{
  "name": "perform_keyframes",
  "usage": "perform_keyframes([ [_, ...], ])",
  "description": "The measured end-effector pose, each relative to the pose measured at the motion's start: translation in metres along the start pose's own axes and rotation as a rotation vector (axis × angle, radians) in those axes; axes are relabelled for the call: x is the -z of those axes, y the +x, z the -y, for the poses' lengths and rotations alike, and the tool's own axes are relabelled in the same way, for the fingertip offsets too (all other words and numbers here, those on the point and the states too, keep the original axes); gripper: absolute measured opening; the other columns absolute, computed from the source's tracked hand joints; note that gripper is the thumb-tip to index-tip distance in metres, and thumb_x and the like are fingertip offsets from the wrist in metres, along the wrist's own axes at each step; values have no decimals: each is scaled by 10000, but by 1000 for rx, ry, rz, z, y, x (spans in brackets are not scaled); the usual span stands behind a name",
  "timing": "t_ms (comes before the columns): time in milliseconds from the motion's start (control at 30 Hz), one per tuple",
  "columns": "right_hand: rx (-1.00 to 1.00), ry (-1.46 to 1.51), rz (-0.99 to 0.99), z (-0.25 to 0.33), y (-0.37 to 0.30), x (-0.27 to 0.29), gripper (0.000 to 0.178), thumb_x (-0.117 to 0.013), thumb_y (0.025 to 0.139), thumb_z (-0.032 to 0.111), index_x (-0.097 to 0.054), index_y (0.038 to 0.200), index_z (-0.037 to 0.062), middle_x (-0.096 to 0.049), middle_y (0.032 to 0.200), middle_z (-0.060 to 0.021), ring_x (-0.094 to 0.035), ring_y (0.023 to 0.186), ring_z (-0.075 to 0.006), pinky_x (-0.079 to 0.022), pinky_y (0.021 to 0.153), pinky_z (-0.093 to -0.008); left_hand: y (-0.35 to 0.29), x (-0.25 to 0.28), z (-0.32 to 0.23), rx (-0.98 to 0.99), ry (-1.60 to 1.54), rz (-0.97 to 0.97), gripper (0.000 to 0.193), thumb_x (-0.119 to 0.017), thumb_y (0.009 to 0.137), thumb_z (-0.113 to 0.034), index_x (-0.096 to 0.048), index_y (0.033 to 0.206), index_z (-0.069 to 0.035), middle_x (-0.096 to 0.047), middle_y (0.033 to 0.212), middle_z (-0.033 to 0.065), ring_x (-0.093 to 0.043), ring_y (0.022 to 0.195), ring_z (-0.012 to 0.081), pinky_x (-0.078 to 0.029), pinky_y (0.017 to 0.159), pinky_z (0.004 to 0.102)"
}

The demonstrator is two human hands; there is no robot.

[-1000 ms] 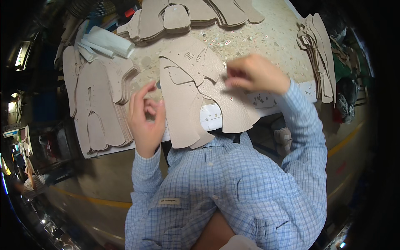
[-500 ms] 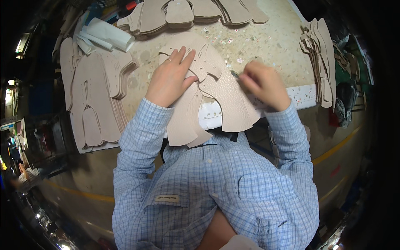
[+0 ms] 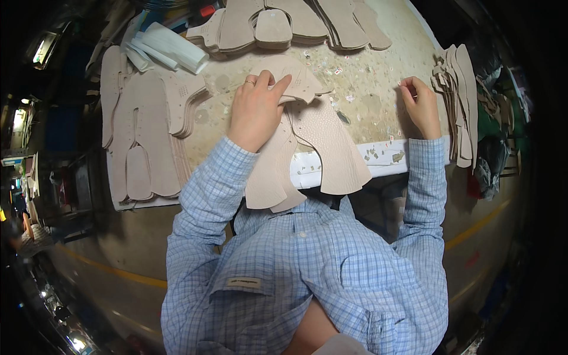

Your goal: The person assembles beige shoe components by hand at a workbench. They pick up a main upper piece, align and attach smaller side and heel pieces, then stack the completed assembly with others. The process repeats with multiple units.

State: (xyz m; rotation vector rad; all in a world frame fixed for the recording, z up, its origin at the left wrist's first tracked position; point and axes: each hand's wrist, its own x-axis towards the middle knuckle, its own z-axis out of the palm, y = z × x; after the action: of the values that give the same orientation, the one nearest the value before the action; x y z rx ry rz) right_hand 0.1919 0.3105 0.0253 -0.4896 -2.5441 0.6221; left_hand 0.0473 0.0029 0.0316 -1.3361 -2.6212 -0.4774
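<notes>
In front of me, beige leather pieces [image 3: 329,121] lie partly overlapped, pebbled side up, their lower ends hanging over the table's near edge. My left hand [image 3: 257,112], a ring on one finger, grips a small perforated leather piece [image 3: 300,89] at their top with bent fingers. The underside of that grip is hidden. Off to the right, my right hand [image 3: 422,107] is raised near the table surface, thumb and fingertips drawn together. Anything between those fingertips is too small to name.
Stacks of cut leather [image 3: 151,118] stand at the left, beside rolled white sheets [image 3: 171,47]. More leather stacks [image 3: 302,21] line the far side, and upright pieces [image 3: 462,106] lean at the right edge. Small scraps [image 3: 370,97] dot the worktable [image 3: 378,65].
My right hand has moved away from the leather to the right. My left fingers, flat before, are now bent, and the small perforated piece under them has shifted.
</notes>
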Motion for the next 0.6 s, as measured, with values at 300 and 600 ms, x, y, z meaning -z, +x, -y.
perform_keyframes([
  [300, 24, -178, 95, 29, 28, 0, 215, -614, 805, 210, -599, 736, 6, -593, 638, -145, -578, 573, -284, -450, 555, -345, 13, -11, 3, -12, 22, -144, 598, -673, 744, -170, -472, 1307, -171, -502, 1203, 263, -515, 1072, 405, -445, 883, 440],
  [600, 204, 157, 395, 78, 58, -51, 248, -600, 832, 168, -605, 1064, 78, -642, 778, -89, -609, 647, -176, -489, 604, -305, -1, 0, -5, 160, -264, 59, 712, -749, 621, -191, -441, 1257, -110, -482, 1065, 211, -536, 961, 380, -450, 865, 438],
])
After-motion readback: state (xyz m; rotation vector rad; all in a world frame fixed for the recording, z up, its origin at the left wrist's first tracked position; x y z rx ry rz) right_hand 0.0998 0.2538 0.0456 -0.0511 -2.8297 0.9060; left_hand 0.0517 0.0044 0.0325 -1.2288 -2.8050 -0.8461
